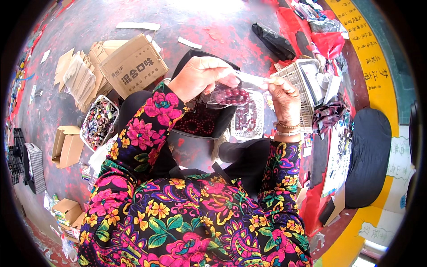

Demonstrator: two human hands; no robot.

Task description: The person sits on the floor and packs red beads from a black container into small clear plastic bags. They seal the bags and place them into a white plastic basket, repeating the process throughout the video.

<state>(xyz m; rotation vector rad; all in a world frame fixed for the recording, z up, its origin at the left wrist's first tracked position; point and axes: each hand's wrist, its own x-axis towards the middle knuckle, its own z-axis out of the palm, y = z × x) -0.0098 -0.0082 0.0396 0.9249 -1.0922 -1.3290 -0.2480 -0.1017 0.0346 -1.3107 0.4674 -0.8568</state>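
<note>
Hands working one clear plastic bag (231, 94) of dark red beads, above the black tray (202, 126).
Left hand (200, 76) pinches the bag's top edge, fingers curled; right hand (284, 99) grips its far end, two bracelets at the wrist.

Cardboard boxes (133, 64) lie near a white basket (98, 122) and black bag (273, 41)
</note>
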